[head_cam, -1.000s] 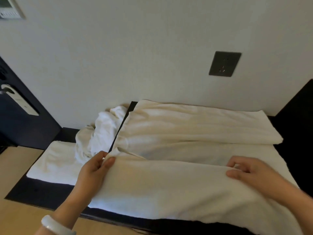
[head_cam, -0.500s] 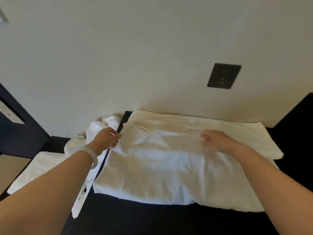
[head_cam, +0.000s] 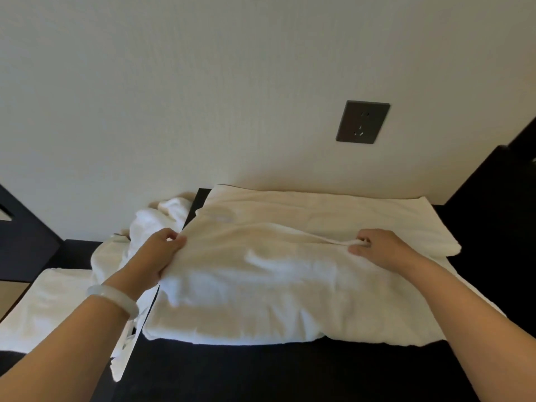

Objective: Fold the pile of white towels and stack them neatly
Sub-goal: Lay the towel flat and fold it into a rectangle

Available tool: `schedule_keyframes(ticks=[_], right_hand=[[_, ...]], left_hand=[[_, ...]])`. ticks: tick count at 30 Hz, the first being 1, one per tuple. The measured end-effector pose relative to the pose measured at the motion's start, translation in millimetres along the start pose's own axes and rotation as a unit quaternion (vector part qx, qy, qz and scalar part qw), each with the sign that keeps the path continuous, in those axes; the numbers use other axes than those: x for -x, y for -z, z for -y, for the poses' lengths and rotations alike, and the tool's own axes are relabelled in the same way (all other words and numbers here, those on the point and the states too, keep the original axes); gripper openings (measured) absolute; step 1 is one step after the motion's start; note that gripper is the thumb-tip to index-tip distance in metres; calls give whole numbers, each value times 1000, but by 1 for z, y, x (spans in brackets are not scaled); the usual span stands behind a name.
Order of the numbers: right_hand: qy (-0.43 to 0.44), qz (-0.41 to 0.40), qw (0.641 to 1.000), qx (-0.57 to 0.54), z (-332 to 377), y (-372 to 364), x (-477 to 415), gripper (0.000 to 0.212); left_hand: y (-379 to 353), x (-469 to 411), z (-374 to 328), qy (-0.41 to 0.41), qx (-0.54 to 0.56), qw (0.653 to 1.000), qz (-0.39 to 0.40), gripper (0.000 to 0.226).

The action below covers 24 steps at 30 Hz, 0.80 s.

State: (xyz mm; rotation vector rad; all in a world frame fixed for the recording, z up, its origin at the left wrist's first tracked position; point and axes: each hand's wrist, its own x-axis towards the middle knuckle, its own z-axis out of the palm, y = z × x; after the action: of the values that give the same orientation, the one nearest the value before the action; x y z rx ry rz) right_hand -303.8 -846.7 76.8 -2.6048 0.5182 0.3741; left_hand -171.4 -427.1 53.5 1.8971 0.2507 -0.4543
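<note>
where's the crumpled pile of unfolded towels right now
In the head view, the crumpled pile lies against the wall just left of the towel being folded, beyond the left hand and behind a flat towel.

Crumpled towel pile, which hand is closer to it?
Left. The left hand grips the spread towel beside the crumpled pile; the right hand grips it far to the right.
</note>
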Motion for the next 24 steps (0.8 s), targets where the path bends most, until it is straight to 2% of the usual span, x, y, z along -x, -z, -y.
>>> schedule_keyframes(ticks=[2, 5, 7, 10, 14, 18, 22, 24], right_hand=[[21, 44, 997, 57, 3, 14, 21, 27], [8, 177, 973, 147, 1, 12, 47, 27], [-1, 234, 958, 166, -5, 0, 54, 26], [31, 188, 971, 142, -3, -6, 48, 36], [79, 149, 979, 113, 15, -9, 35, 29], [73, 27, 996, -40, 14, -15, 14, 22], [100, 106, 986, -84, 24, -40, -3, 4], [133, 120, 978, -106, 33, -47, -9, 8]], left_hand=[[11, 25, 1, 7, -6, 1000, 15, 14], [23, 47, 26, 38, -73, 995, 53, 17], [23, 52, 44, 46, -136, 988, 63, 18], [19, 52, 49, 46, -146, 987, 55, 13], [10, 35, 33, 6, -114, 993, 42, 22], [-1, 23, 21, -31, -101, 994, 39, 27], [-4, 20, 20, -78, -114, 989, 53, 30], [0, 21, 16, -107, -119, 986, 56, 34]])
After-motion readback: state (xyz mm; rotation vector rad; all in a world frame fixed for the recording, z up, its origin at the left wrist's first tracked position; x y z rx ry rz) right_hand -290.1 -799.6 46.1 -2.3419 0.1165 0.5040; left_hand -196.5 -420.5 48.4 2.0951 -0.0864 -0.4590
